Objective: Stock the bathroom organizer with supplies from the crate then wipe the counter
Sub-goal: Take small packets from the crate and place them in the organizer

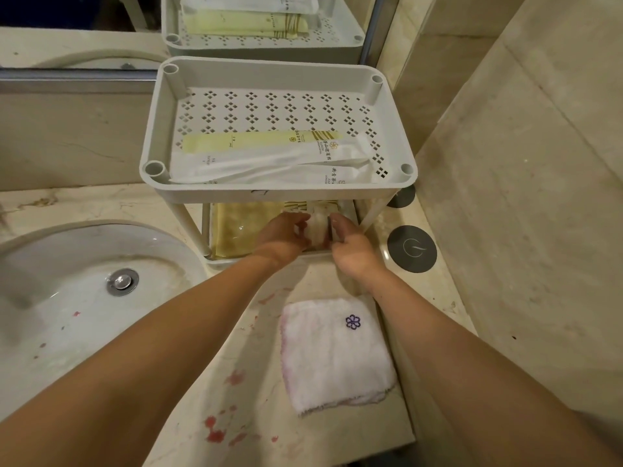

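Under the top tray of the organizer (279, 193), at the lower shelf, both hands gripped one small pale packet (317, 232): left hand (281, 235) on its 9 o'clock side, right hand (352, 246) on its 3 o'clock side, likely to slide it in level beside the yellow pack (236, 230). Long sachets (269, 156) lay flat up top. Folded towel (337, 355) sat at 6 o'clock on the counter (256, 332) near red stains (215, 433), presumably staged for the wipe. No crate in view.

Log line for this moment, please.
phase: stocking | left hand and right hand grip small white packet at organizer lower shelf | towel: folded on counter | red stains: unwiped
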Tool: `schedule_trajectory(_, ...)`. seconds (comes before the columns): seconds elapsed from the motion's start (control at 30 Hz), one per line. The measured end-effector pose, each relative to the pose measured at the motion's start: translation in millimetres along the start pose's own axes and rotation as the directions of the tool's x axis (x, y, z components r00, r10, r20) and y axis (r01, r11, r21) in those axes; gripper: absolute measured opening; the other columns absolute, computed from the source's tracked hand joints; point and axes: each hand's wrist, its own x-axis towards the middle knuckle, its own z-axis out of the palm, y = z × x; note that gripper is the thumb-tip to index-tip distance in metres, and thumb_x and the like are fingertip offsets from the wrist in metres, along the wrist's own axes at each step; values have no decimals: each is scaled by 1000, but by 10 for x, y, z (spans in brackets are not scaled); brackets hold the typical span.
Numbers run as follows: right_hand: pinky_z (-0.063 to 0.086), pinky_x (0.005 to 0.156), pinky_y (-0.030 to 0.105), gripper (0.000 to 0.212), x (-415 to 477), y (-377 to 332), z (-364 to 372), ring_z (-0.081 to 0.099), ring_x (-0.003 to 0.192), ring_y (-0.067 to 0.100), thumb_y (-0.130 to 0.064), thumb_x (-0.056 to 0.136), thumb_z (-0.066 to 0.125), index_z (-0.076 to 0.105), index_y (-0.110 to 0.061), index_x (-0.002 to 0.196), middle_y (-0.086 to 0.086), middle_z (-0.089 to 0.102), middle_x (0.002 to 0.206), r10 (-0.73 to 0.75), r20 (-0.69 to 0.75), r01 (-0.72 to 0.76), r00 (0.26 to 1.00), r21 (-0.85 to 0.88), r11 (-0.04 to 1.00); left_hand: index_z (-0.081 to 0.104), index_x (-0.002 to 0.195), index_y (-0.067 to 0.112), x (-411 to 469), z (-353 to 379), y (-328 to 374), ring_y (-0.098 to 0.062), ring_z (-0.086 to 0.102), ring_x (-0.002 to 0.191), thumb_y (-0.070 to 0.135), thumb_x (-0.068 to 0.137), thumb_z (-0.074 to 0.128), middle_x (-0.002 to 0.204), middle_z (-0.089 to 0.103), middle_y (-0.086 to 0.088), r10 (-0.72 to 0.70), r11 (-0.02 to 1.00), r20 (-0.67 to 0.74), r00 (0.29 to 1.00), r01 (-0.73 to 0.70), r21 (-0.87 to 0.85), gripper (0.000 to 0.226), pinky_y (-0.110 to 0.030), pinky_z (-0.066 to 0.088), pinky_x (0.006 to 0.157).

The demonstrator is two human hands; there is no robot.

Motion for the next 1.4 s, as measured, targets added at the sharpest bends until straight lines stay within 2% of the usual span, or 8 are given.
schedule_trajectory(0.07, 48, 93, 34, 56, 26, 18, 2, 55, 117, 29, 5, 90, 41, 46, -26, 137, 11, 58, 129, 4, -6, -4, 1000, -5, 1000, 56, 134, 26, 2, 3, -4, -17, 60, 99, 17, 82, 70, 114, 63, 7, -1, 1000, 28, 1000, 1, 4, 55, -31, 48, 96)
schedule_trajectory(0.2, 42, 81, 21, 57, 54, 46, -4, 56, 109, 18, 1, 91, 46, 44, -28, 141, 0, 60, 122, -20, -7, 20, 1000, -47, 999, 55, 135, 29, -13, 17, 5, -10, 54, 93, 24, 82, 73, 105, 58, 13, 24, 1000, 50, 998, -25, 17, 56, -28, 47, 93)
schedule_trajectory(0.37, 36, 93, 17, 58, 7, 96, -29, 50, 126, 21, -1, 92, 49, 40, -23, 146, 4, 53, 139, -55, -7, 54, 998, -103, 993, 57, 130, 29, -66, -3, 18, -15, 60, 94, 25, 78, 76, 107, 60, 9, 30, 999, 7, 1000, -30, -25, 56, -28, 48, 89)
schedule_trajectory(0.73, 36, 104, 24, 62, -217, 63, -15, 45, 130, 24, -9, 86, 57, 43, -22, 144, 4, 46, 144, -116, -35, 106, 993, -208, 972, 49, 136, 31, -505, -158, -46, -8, 59, 94, 31, 77, 79, 118, 58, 9, 57, 997, -99, 993, -62, -45, 66, -23, 48, 77)
schedule_trajectory(0.83, 40, 108, 34, 60, -311, 36, 68, 46, 129, 26, -8, 85, 60, 44, -18, 143, 7, 44, 143, -144, 5, 142, 990, -219, 965, 46, 139, 28, -720, -244, -101, -9, 57, 98, 29, 79, 77, 123, 57, 5, 74, 996, -109, 991, -79, -41, 67, -23, 47, 79)
schedule_trajectory(1.03, 36, 99, 24, 63, -567, -60, 327, 44, 132, 20, -14, 84, 62, 43, -20, 144, 2, 44, 146, -245, 77, 256, 966, -213, 943, 46, 139, 27, -1192, -469, -275, -8, 56, 99, 34, 80, 76, 125, 58, 5, 59, 998, -176, 983, -62, -11, 67, -28, 49, 84)
schedule_trajectory(1.17, 41, 101, 29, 63, -753, -137, 531, 45, 131, 17, -19, 86, 62, 41, -28, 144, -1, 39, 149, -274, 123, 295, 954, -217, 931, 48, 138, 26, -1512, -612, -461, -9, 57, 100, 33, 81, 76, 123, 57, 7, 7, 998, -239, 971, -21, -58, 65, -33, 51, 90)
schedule_trajectory(1.4, 45, 99, 34, 63, -1098, -397, 1037, 45, 128, 15, -21, 84, 59, 40, -28, 144, -6, 41, 144, -345, 246, 399, 906, -222, 889, 48, 135, 32, -2115, -854, -861, -4, 55, 100, 33, 80, 76, 122, 53, 11, -93, 993, -333, 938, 61, -105, 62, -27, 49, 88)
